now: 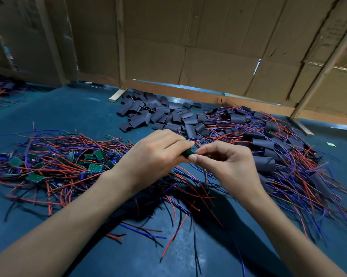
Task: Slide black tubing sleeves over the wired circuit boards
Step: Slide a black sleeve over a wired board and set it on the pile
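Note:
My left hand (154, 154) grips a black tubing sleeve, mostly hidden inside the fingers. A green circuit board (190, 152) pokes out of the sleeve's right end. My right hand (222, 162) pinches that board end between thumb and forefinger. Red, blue and black wires trail from the hands down to the table. A heap of bare wired boards (54, 166) lies to the left. Loose empty sleeves (158, 114) are piled behind the hands. Sleeved boards with wires (268, 148) are heaped on the right.
The work surface is a dark teal mat (72, 110). A cardboard wall on a wooden frame (188, 56) closes the back. More wires (0, 92) lie at the far left. A small green scrap (331, 144) sits at the right.

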A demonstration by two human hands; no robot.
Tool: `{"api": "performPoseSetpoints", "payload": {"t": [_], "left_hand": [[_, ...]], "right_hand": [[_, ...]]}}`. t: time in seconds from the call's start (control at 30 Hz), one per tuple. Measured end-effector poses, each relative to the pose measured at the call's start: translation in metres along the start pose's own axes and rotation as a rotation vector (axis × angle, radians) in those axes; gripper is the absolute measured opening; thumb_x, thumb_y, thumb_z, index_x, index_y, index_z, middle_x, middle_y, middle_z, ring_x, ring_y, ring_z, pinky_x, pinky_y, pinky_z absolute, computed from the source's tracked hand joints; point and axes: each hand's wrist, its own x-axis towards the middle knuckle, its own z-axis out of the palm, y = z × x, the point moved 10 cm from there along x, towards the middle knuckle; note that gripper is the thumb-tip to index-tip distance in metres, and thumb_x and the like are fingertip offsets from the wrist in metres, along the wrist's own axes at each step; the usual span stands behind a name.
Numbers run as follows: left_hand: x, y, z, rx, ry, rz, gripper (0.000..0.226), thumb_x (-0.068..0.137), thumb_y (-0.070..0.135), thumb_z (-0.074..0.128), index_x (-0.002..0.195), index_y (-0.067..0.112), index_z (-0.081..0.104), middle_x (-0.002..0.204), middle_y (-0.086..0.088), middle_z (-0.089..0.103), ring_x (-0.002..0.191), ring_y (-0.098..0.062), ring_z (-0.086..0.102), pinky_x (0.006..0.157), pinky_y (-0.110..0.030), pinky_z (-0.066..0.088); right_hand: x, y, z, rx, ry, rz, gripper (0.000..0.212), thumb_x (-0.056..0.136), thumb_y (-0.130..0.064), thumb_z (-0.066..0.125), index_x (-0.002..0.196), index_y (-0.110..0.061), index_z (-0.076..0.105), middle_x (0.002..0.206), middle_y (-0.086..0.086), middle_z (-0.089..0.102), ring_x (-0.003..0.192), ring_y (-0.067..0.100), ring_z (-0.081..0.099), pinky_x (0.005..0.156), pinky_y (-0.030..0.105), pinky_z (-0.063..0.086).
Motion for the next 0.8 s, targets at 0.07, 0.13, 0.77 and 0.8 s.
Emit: {"api": "performPoseSetpoints", "payload": {"t": [0.07,0.13,0.77,0.8], "left_hand": [[0.000,-0.001,0.000,-0.002,-0.005,-0.002,0.028,0.097,0.018,0.070,0.114,-0.004,0.071,0.104,-0.014,0.072,0.095,-0.033,0.067,0.081,-0.046,0.054],[0.000,0.000,0.002,-0.011,-0.015,0.006,0.026,0.097,0.017,0.070,0.113,-0.003,0.071,0.105,-0.013,0.071,0.095,-0.032,0.067,0.082,-0.045,0.054],[0.003,0.014,0.003,-0.132,-0.020,0.051,0.031,0.098,0.009,0.067,0.127,-0.002,0.064,0.115,-0.009,0.069,0.102,-0.026,0.066,0.094,-0.038,0.052],[0.003,0.013,0.003,-0.113,-0.014,0.047,0.037,0.098,0.008,0.066,0.132,-0.003,0.060,0.118,-0.011,0.069,0.103,-0.027,0.066,0.094,-0.039,0.052]], "right_hand": [[0.000,0.002,0.000,-0.002,-0.011,0.033,0.010,0.074,-0.025,0.089,0.076,-0.021,0.080,0.066,0.014,0.068,0.058,0.018,0.050,0.058,0.034,0.041],[0.001,0.008,0.003,0.012,-0.039,0.092,0.008,0.076,-0.021,0.088,0.073,-0.020,0.080,0.061,0.005,0.069,0.055,0.008,0.053,0.055,0.023,0.041],[-0.001,-0.004,0.007,0.305,-0.062,0.070,0.027,0.077,0.017,0.073,0.076,-0.009,0.064,0.070,0.008,0.073,0.053,0.011,0.064,0.047,0.012,0.045],[-0.001,-0.008,0.007,0.250,-0.071,0.022,0.030,0.078,0.019,0.070,0.077,-0.010,0.066,0.073,0.006,0.074,0.058,0.014,0.067,0.053,0.016,0.051]]}}
